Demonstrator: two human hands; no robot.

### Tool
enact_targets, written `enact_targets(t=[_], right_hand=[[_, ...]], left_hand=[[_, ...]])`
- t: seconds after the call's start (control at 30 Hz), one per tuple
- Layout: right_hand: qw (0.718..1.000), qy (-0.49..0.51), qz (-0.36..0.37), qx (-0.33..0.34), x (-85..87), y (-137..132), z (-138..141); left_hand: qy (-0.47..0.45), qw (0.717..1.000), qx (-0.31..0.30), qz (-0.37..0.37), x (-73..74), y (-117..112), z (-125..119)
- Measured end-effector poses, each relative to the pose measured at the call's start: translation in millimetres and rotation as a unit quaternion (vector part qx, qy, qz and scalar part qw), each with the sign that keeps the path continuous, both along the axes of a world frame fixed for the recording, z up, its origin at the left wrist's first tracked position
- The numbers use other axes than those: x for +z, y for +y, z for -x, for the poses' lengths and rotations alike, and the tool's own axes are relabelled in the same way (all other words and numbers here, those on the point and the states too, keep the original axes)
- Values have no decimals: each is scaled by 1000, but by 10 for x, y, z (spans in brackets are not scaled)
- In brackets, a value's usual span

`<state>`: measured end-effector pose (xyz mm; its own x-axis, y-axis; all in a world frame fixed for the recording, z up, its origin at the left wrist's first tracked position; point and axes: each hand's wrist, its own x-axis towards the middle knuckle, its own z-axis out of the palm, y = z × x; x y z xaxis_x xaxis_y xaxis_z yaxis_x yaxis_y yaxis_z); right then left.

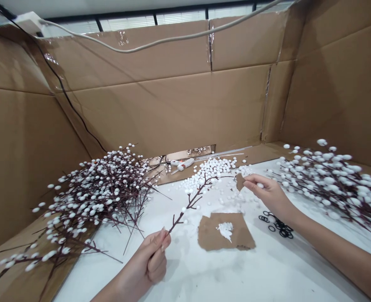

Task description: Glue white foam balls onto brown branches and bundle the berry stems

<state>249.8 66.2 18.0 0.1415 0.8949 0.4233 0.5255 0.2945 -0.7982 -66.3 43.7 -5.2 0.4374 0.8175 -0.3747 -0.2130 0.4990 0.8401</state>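
In the head view, the left hand (149,260) is gripping a twig (190,202) with curled fingers. The twig is pointing up and right, toward the right hand (269,195), whose fingers (251,181) are pinching a card scrap (239,181) just past the twig's tip.

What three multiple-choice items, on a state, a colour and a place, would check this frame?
1. What does the left hand hold?
A. A glue gun
B. A beaded twig
C. Nothing

2. What colour are the loose balls?
A. Black
B. Red
C. White

3. Where are the black rings?
A. On the table, below the right hand
B. On the cardboard scrap
C. In the left hand

1: B, its fingers curl around the stem.
2: C, they show white.
3: A, they lie beside the cardboard scrap.
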Motion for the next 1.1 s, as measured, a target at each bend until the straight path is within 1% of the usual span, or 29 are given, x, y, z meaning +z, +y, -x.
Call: enact_targets(t=[0.2,0.53,0.83,1.1], right_hand=[[1000,8,8,4,29,-18,22],[1000,4,-5,0,30,-14,24],[1000,-8,-7,-4,39,-20,23],[1000,-20,-10,-15,26,-8,0]], left_hand=[[3,1000,-4,0,6,1,17],[-9,1000,-2,-9,14,2,-1],[-12,999,-19,-27,-29,-8,17],[-11,1000,-6,-29,-7,-13,-15]])
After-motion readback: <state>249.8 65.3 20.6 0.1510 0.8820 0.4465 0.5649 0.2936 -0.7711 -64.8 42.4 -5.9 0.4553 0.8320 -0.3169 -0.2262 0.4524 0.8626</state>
